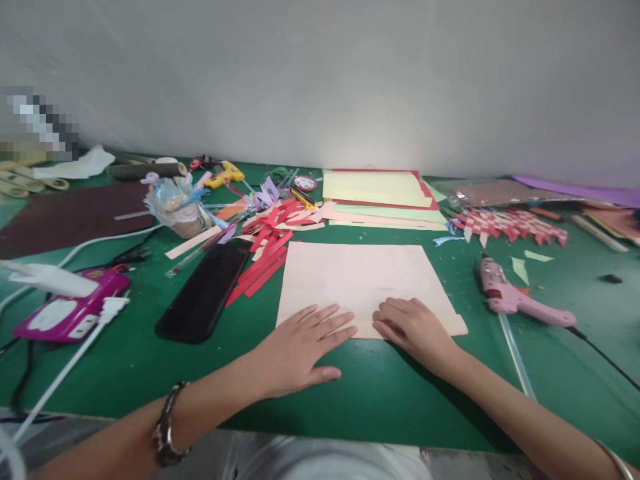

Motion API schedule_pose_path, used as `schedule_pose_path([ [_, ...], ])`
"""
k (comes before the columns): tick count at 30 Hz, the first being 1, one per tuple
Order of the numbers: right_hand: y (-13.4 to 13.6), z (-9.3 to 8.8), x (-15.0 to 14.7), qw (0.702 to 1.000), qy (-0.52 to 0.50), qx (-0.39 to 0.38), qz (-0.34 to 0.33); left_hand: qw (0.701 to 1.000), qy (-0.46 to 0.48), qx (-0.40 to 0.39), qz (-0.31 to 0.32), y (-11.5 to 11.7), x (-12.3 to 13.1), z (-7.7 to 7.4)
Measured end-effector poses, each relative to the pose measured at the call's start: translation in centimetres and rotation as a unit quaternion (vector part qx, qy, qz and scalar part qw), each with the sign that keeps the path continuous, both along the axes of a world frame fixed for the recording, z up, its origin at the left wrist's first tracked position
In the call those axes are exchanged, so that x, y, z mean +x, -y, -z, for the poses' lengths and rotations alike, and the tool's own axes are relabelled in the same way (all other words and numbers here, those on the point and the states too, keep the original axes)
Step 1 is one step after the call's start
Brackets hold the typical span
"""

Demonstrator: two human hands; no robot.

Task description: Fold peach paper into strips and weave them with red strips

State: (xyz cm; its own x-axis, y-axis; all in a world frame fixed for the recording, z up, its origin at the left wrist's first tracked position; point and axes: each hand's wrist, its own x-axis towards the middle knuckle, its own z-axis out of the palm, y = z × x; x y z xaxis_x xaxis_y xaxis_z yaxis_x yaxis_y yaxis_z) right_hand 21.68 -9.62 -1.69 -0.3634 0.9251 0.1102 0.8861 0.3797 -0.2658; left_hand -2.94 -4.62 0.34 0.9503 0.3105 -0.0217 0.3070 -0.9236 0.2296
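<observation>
Head view: a pale pink paper [350, 280] lies flat on the green table [390, 400], right in front of the person. Take the middle of the paper as the middle of a clock, with 12 far away. Left hand [300, 350] is at 7 o'clock. It is open wide, palm down, with fingers on the paper and the thumb out on the table. It grips nothing; it seems to press down so the paper will not slide. Right hand [413, 330] is at 5 o'clock, fingers curled in, tips at the near edge. I cannot tell if it pinches the paper or just rests there. Hands on both sides probably help keep that edge flat and straight.

The paper looks longer from 9 to 3 than from 12 to 6. Its near edge faces 6. A small bit sticks out at 4, and a thin band by it could be a fold.

Other things sit around it, maybe to leave room to work. The phone [205, 293] is at 9, red strips [265, 267] at 10, and a pile of paper with a yellow sheet [375, 187] on top at 12. The red woven band [510, 225] is at 2. The pink glue gun [510, 297] is at 3, tip toward 12, perhaps kept close to reach.
</observation>
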Motion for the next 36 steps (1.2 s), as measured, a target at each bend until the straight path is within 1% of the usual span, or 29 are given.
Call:
schedule_pose_path([
  [4,0.0,-0.2,0.0,1.0,-0.003,0.007,0.0,0.999,0.0,-0.044,0.013,-0.5,-0.2,-0.1],
  [7,0.0,-0.4,-0.1,1.0,-0.005,-0.003,0.002,0.998,-0.005,-0.055,0.017,-1.0,-1.1,-0.3],
  [13,0.1,-0.4,-0.1,0.999,-0.01,-0.034,0.01,0.998,-0.043,-0.048,0.014,-1.2,-4.0,-0.8],
  [16,0.1,-0.5,-0.2,0.999,-0.012,-0.036,0.01,0.998,-0.043,-0.047,0.0,-0.9,-5.5,-1.0],
  [21,0.2,-0.6,-0.3,1.0,-0.01,-0.029,0.007,0.997,-0.049,-0.031,-0.041,0.1,-8.0,-1.2],
  [25,0.2,-0.6,-0.4,1.0,-0.006,-0.024,0.01,0.998,-0.054,-0.001,-0.044,0.6,-8.9,-1.3],
  [27,0.2,-0.5,-0.4,1.0,-0.002,-0.016,0.008,0.998,-0.037,0.026,-0.045,0.7,-8.4,-1.4],
  [30,0.2,-0.7,-0.4,1.0,0.015,-0.003,-0.005,0.996,-0.001,0.053,-0.066,0.7,-6.2,-1.4],
  [34,0.1,-1.6,-0.6,0.998,0.062,0.014,-0.018,0.994,0.02,0.031,-0.103,0.2,-2.2,-1.4],
  [36,0.1,-2.1,-1.1,0.996,0.078,0.019,-0.024,0.992,0.019,0.01,-0.123,-0.2,-0.7,-1.5],
])
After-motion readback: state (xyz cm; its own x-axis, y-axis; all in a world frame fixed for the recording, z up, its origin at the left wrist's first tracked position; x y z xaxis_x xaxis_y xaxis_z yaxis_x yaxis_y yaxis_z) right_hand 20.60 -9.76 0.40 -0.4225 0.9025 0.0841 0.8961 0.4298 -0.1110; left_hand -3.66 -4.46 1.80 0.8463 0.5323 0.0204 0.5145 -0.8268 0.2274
